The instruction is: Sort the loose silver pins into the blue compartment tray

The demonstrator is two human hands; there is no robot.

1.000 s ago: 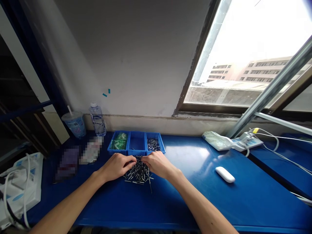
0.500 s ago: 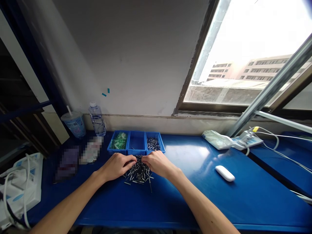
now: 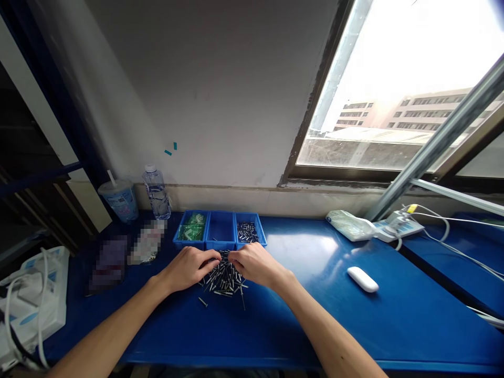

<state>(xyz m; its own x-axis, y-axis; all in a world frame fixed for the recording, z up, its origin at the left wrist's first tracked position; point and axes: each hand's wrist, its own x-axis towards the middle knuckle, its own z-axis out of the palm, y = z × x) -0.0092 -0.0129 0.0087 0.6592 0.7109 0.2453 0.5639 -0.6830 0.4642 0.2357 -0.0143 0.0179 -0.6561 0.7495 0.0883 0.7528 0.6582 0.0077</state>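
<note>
- Both hands are down on the pile of small metal pins [image 3: 225, 279], which lies on the blue table [image 3: 299, 320] near its back edge, just in front of the trays.
- Left hand [image 3: 188, 268] curls over the pile's left side, fingers bent among the pins; whether its grip pinches one, I cannot tell.
- Right hand [image 3: 254, 263] mirrors it on the right, fingertips hidden in the pile, grip likewise unreadable.
- One pin [image 3: 203, 302] lies apart, toward the front edge.
- Three blue trays [image 3: 220, 231] sit within reach just behind: green parts left, the middle one looks empty, pins right.
</note>
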